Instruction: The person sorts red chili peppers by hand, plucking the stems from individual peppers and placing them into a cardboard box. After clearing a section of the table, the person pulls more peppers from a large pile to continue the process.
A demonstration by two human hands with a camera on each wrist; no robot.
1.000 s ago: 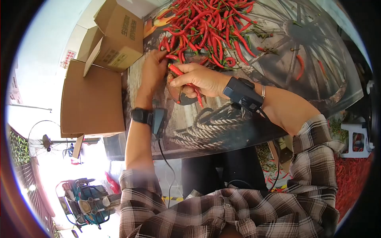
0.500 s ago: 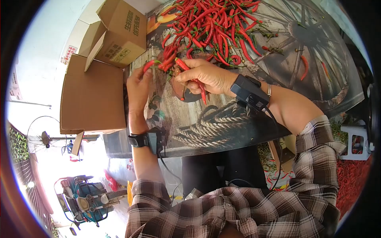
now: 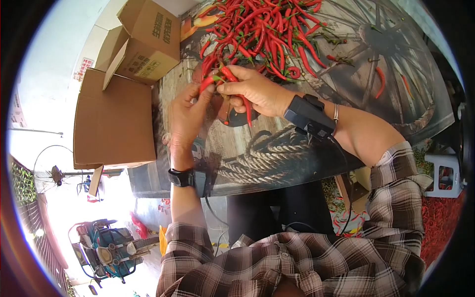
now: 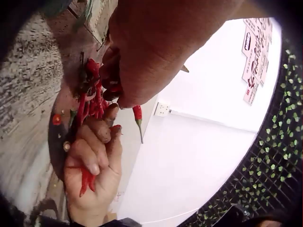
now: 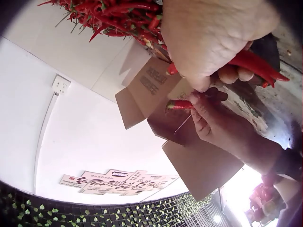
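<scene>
In the head view my left hand [image 3: 185,119] pinches a red chili pepper [image 3: 205,85] between thumb and fingers, its green stem pointing at the other hand. The same pepper [image 5: 180,104] shows in the right wrist view, stem outward. Close beside it, my right hand [image 3: 260,91] grips red chilies [image 3: 228,74], whose tips [image 3: 248,116] hang below the fist. From the left wrist the chili tips [image 4: 86,181] poke out under the curled fingers of the right hand. Just beyond both hands lies a big heap of red chilies [image 3: 262,34] with green stems.
An opened cardboard box [image 3: 116,119] stands at the table's left, another box [image 3: 153,44] behind it. Loose chilies [image 3: 380,81] and cut stems [image 3: 341,59] lie on the right of the printed table cover [image 3: 297,168]. A white stool [image 3: 443,173] is at far right.
My left hand drew back from the heap's edge with a chili, swinging left, then came right to meet the right hand. The right hand kept its grip and stayed nearly in place.
</scene>
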